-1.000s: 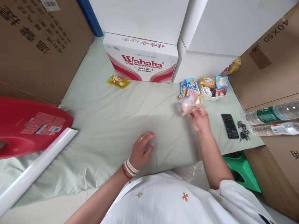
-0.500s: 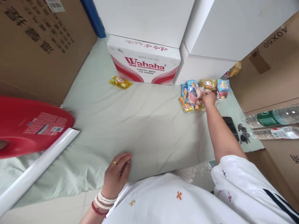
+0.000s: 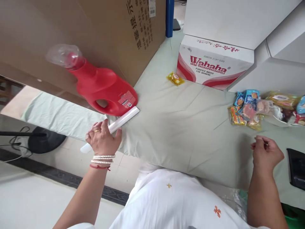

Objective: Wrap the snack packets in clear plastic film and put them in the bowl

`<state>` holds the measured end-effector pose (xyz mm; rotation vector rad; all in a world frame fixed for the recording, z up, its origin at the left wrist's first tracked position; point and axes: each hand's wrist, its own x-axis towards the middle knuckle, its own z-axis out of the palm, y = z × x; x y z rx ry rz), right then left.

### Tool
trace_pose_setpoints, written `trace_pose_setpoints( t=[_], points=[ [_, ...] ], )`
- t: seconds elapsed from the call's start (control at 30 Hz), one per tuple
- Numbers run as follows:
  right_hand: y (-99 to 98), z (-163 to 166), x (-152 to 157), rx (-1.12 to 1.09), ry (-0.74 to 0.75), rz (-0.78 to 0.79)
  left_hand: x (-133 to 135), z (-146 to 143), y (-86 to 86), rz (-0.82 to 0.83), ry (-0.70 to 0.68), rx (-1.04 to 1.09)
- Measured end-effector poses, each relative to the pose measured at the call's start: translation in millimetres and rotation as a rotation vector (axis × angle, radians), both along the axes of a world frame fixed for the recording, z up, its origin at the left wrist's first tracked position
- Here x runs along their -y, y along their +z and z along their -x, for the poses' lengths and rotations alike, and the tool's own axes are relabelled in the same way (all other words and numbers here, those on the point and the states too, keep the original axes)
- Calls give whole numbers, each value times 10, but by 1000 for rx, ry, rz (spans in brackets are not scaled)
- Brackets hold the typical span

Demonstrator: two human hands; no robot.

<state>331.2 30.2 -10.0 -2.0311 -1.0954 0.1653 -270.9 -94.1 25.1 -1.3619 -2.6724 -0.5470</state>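
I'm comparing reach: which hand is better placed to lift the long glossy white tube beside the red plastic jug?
Probably the left hand: it is over the long glossy white tube, though contact is unclear. The right hand is across the pale green cloth, nearer the colourful wrapped snacks.

Before you, the white-and-red carton (image 3: 214, 63) reads "Wahaha®" and "PURIFIED WATER FOR DRINKING", with 娃哈哈 along its top edge. On the brown cardboard box (image 3: 100, 35) you see 温馨提示; the label (image 3: 126, 99) on your red bottle (image 3: 107, 84) carries a barcode and illegible print.
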Motion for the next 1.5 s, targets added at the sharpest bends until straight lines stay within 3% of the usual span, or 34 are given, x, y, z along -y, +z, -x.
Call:
trace_pose_setpoints(
  t=[0.17, 0.27, 0.33, 0.47, 0.57, 0.63, 0.7, 0.77, 0.9, 1.07, 1.27, 1.5],
  points=[
    [4, 223, 238, -144, 39, -87, 209, 448, -104, 301, -48, 98],
    [57, 339, 262, -150, 73, -59, 295, 592, -112, 343, -58, 111],
    [102, 470, 279, -160, 97, -79, 321, 544, -71, 329, -74, 184],
    [196, 925, 376, -363, 228, -93, 296, -6, 80, 191, -122, 500],
    [265, 1394, 453, -633, 447, 106, 193, -668, 142, 147, -167, 1002],
    [301, 1697, 455, -828, 596, 226, 89, -1097, 125, 127, -212, 1189],
    [321, 1939, 415, -966, 691, 306, -24, -1453, 68, 100, -297, 1182],
    [319, 2093, 365, -1028, 751, 361, -126, -1718, -5, 65, -405, 1045],
    [247, 2190, 355, -1028, 825, 396, -247, -2008, -135, 11, -586, 735],
    [99, 2177, 467, -842, 849, 387, -260, -2136, -272, -32, -640, 616],
    [21, 2161, 483, -945, 901, 400, -214, -2167, -375, -67, -671, 583],
    [-45, 2153, 480, -944, 877, 375, -157, -2178, -294, 17, -569, 863]
  ],
)
